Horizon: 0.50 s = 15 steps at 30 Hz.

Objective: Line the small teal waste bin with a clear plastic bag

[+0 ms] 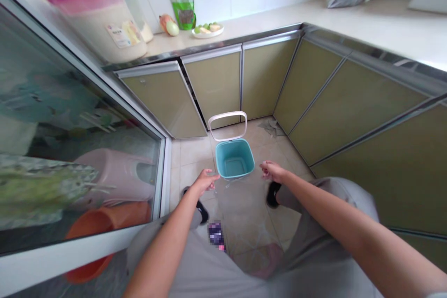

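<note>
A square light-blue bin [223,152] sits upright on the tiled floor, its white hoop [227,113] raised at the back. The inside looks bare. Just off the bin's near left corner is my left hand [205,181], thumb and index finger forward and the other fingers curled. My right hand [271,171] is beside the bin's right side, fingertips pinched together. Between both hands, in front of the bin, faint glints and a greyish see-through sheet look like a thin clear plastic bag [240,205]. Its edges are hard to make out.
Cabinets [213,84] enclose the floor behind and right; one door [164,98] hangs askew. A glass door [132,149] stands left, with an orange bucket [89,228] by it. A pink-lidded container [101,23], green pouch [181,0] and plate [209,33] are on the counter.
</note>
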Tool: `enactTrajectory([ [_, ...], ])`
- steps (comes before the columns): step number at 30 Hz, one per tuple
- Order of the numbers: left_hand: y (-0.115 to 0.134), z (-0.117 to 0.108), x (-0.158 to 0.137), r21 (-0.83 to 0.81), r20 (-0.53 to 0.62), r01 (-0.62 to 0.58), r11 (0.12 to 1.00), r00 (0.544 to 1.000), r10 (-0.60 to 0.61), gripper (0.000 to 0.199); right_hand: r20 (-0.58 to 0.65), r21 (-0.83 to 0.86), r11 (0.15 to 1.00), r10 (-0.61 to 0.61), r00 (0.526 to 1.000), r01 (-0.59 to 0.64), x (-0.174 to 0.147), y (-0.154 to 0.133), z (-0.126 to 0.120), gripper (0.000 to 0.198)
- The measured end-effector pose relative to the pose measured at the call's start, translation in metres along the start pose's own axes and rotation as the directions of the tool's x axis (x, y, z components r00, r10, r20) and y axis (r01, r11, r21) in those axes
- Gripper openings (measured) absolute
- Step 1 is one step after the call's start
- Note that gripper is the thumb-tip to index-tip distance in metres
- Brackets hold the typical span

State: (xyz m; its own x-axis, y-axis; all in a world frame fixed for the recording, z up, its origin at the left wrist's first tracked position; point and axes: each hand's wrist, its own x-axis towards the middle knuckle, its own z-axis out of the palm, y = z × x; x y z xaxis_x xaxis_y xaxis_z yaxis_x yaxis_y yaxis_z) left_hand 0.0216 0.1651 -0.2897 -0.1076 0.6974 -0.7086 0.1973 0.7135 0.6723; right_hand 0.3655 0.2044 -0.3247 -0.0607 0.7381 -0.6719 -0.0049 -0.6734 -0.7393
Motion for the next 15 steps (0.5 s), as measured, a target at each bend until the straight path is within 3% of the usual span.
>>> enactTrajectory([
  [3, -0.011, -0.005, -0.016, 0.198, -0.002, 0.079, 0.977, 0.997, -0.081, 0.062, 0.196, 0.107, 0.982, 0.135, 0.971, -0.158, -0.039, 0.003, 0.002, 0.016],
  [6, -0.023, -0.013, -0.03, 0.466, -0.041, 0.148, 0.872, 0.988, -0.146, 0.037, 0.348, 0.148, 0.96, 0.174, 0.921, -0.237, -0.082, 0.0, 0.007, 0.022],
  [8, -0.031, -0.02, -0.039, 0.544, -0.086, 0.189, 0.818, 0.982, -0.17, 0.031, 0.411, 0.168, 0.951, 0.173, 0.895, -0.26, -0.111, -0.002, 0.01, 0.024],
  [12, -0.039, -0.035, -0.058, 0.501, -0.11, 0.202, 0.842, 0.979, -0.169, 0.032, 0.437, 0.211, 0.944, 0.141, 0.888, -0.253, -0.159, 0.003, 0.003, 0.022],
  [15, -0.038, -0.044, -0.076, 0.242, 0.005, 0.128, 0.962, 0.991, -0.133, 0.036, 0.381, 0.313, 0.918, 0.112, 0.918, -0.242, -0.18, 0.011, -0.01, 0.02],
])
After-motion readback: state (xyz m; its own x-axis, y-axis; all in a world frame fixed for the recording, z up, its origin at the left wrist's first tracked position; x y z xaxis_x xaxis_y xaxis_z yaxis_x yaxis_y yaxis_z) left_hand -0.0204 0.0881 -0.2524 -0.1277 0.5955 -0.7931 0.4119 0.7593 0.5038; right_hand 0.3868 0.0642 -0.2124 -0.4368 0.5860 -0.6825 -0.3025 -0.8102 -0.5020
